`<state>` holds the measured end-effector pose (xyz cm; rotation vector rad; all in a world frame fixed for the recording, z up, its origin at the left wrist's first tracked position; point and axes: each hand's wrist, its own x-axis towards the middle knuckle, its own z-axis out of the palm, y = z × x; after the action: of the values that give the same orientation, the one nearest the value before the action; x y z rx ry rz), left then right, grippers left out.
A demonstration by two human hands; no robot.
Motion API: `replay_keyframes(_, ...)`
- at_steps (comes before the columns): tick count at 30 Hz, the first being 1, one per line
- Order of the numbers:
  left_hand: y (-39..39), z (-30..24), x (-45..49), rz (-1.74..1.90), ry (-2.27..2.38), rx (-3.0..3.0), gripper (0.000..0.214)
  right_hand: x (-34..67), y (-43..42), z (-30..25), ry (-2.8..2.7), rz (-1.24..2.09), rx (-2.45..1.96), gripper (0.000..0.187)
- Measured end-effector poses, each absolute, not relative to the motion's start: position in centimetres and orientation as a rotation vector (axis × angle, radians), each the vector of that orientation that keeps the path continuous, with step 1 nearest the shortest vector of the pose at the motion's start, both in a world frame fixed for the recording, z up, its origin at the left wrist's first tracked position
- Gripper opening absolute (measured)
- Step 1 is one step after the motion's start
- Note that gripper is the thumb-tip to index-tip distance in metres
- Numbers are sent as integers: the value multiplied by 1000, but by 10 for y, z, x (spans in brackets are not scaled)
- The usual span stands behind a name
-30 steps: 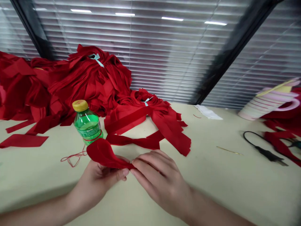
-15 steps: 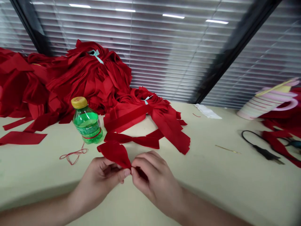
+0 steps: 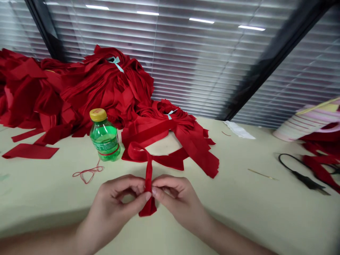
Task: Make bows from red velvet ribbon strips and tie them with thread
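My left hand [image 3: 114, 209] and my right hand [image 3: 176, 202] meet at the middle of the table, and the fingertips of both pinch a narrow red fabric strip [image 3: 148, 191]. The strip is gathered tight, with a wider end hanging below my fingers and a thin length rising above them. Its upper end seems to run into a loop of red fabric [image 3: 135, 150], though I cannot tell whether they join. A green plastic bottle with a yellow cap [image 3: 104, 136] stands beyond my left hand, with a loose red thread [image 3: 89, 173] close to it.
Heaps of red fabric strips [image 3: 106, 88] lie along the back of the cream table [image 3: 265, 212]. At the right are a black corded tool [image 3: 305, 179], a thin needle [image 3: 262, 174], white paper [image 3: 239, 130] and a pink-and-white stack [image 3: 308, 122]. Window blinds stand behind.
The wide, leaf-shaped red piece between my hands is now gathered into a narrow upright strip. My hands have drawn closer together, and the view has shifted slightly.
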<state>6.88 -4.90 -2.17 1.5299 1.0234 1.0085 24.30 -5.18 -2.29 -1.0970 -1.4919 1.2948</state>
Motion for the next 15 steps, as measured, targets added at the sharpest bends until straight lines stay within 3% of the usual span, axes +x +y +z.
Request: replay_keyframes(15, -50, -20, 68, 1107, 916, 1787, 23, 242, -54, -26, -1451, 1406, -920, 14)
